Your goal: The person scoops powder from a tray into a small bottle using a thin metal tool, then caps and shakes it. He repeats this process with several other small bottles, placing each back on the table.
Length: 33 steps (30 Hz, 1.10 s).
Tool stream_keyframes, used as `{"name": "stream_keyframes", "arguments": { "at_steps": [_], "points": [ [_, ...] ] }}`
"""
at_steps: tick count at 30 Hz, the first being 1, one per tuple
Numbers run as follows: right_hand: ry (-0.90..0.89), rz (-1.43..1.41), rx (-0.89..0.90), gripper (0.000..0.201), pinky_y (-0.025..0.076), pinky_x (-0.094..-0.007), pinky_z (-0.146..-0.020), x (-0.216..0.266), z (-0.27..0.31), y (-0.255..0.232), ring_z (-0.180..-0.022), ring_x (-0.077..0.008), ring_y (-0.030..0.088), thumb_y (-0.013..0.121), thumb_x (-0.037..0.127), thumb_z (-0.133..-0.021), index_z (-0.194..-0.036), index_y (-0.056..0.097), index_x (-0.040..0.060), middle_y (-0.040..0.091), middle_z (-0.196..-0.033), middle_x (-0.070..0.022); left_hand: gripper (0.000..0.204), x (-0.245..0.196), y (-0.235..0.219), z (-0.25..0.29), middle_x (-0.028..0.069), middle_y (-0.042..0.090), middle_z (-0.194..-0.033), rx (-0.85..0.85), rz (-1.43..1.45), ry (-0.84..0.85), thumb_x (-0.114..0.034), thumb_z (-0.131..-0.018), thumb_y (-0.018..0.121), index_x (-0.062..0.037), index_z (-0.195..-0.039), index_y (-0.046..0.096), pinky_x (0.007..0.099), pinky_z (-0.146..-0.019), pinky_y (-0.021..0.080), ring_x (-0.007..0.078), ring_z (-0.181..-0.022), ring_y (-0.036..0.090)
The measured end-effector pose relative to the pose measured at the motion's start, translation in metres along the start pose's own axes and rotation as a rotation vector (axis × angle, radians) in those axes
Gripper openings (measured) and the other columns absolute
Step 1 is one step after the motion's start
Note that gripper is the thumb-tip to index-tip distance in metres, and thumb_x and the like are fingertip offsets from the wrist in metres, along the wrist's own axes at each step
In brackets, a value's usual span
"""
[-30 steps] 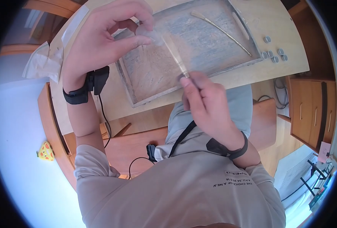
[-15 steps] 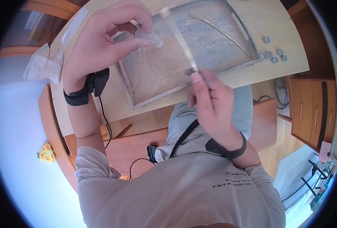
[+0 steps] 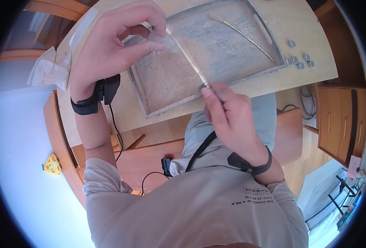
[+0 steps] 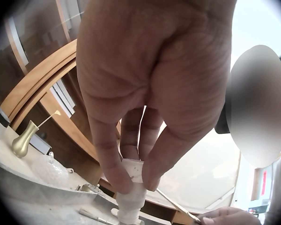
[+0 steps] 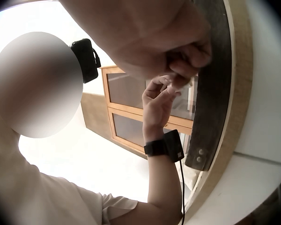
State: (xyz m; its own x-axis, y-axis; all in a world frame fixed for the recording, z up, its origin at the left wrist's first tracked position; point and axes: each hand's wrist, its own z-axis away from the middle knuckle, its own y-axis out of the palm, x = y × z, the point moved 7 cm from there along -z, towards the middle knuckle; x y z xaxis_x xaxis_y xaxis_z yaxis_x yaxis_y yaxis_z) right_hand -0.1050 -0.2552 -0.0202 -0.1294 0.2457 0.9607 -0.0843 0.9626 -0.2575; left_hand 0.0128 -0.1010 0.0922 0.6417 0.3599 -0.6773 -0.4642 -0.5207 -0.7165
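Above the left part of a worn wooden tray (image 3: 162, 110), the left hand (image 3: 112, 43) pinches a small whitish translucent object (image 3: 166, 42) between thumb and fingers. In the left wrist view this object (image 4: 131, 197) looks pale and stepped in shape, held from above. The right hand (image 3: 231, 113) grips a thin brush (image 3: 191, 60) by its handle, with the bristle end up beside the pale object. Whether the bristles touch it, I cannot tell. In the right wrist view the right hand (image 5: 154, 42) has curled fingers, and the brush is not made out.
A second brush (image 3: 243, 35) lies inside the tray. Several small round metal pieces (image 3: 291, 43) sit on the table right of it. At the left edge is a crumpled white bag (image 3: 48, 70). The left wrist view shows a gold vase (image 4: 24, 140) and a clear lumpy object (image 4: 51, 169).
The right hand's brush swung up and away from the pale object, then came back down beside it. The left hand has stayed nearly still, holding the object.
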Motion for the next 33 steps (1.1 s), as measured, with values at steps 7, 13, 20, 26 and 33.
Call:
{"name": "stream_keyframes", "arguments": {
  "at_steps": [7, 13, 20, 26, 33],
  "points": [
    [-0.019, -0.070, -0.101, 0.012, 0.041, -0.0338, -0.045, 0.006, 0.000, -0.006, -0.044, -0.0214, 0.055, 0.057, 0.007, -0.101, -0.099, 0.062, -0.0043, 0.051, -0.053, -0.0110, 0.022, 0.002, -0.001, 0.001, 0.0070, 0.058, -0.104, -0.005, -0.004, 0.004, 0.006, -0.082, 0.074, 0.0010, -0.101, 0.064, 0.0289, -0.078, 0.052, 0.0162, -0.093, 0.057],
    [-0.071, -0.084, -0.139, 0.014, 0.040, -0.0296, -0.045, 0.009, 0.002, -0.009, -0.044, -0.0122, 0.050, 0.059, 0.008, -0.101, -0.097, 0.063, -0.0049, 0.048, -0.052, -0.0076, 0.022, 0.001, -0.002, 0.001, 0.0075, 0.059, -0.104, -0.004, -0.006, 0.012, 0.007, -0.082, 0.073, 0.0012, -0.101, 0.064, 0.0288, -0.078, 0.052, 0.0163, -0.093, 0.058],
    [-0.018, -0.170, -0.217, 0.012, 0.039, -0.0288, -0.045, 0.007, 0.003, -0.012, -0.044, -0.0125, 0.049, 0.058, 0.004, -0.100, -0.095, 0.064, -0.0050, 0.047, -0.051, -0.0072, 0.022, 0.000, -0.003, 0.001, 0.0074, 0.059, -0.105, -0.017, -0.009, 0.010, 0.007, -0.082, 0.073, 0.0013, -0.101, 0.064, 0.0287, -0.079, 0.053, 0.0163, -0.094, 0.058],
    [0.021, -0.144, -0.182, 0.024, 0.037, -0.0224, -0.050, 0.010, 0.004, -0.010, -0.052, -0.0044, 0.049, 0.052, 0.012, -0.105, -0.109, 0.068, -0.0055, 0.053, -0.057, 0.0004, 0.021, -0.002, -0.003, 0.000, 0.0074, 0.059, -0.104, 0.012, -0.021, 0.020, 0.007, -0.082, 0.074, 0.0015, -0.100, 0.064, 0.0286, -0.079, 0.053, 0.0164, -0.094, 0.058],
    [-0.023, -0.193, -0.212, 0.012, 0.039, -0.0295, -0.044, 0.010, 0.001, -0.007, -0.044, -0.0123, 0.047, 0.058, 0.005, -0.100, -0.095, 0.063, -0.0034, 0.047, -0.052, -0.0079, 0.021, -0.003, -0.002, -0.001, 0.0073, 0.059, -0.103, -0.004, -0.031, 0.015, 0.007, -0.082, 0.074, 0.0017, -0.100, 0.064, 0.0284, -0.078, 0.052, 0.0162, -0.093, 0.058]
  ]
}}
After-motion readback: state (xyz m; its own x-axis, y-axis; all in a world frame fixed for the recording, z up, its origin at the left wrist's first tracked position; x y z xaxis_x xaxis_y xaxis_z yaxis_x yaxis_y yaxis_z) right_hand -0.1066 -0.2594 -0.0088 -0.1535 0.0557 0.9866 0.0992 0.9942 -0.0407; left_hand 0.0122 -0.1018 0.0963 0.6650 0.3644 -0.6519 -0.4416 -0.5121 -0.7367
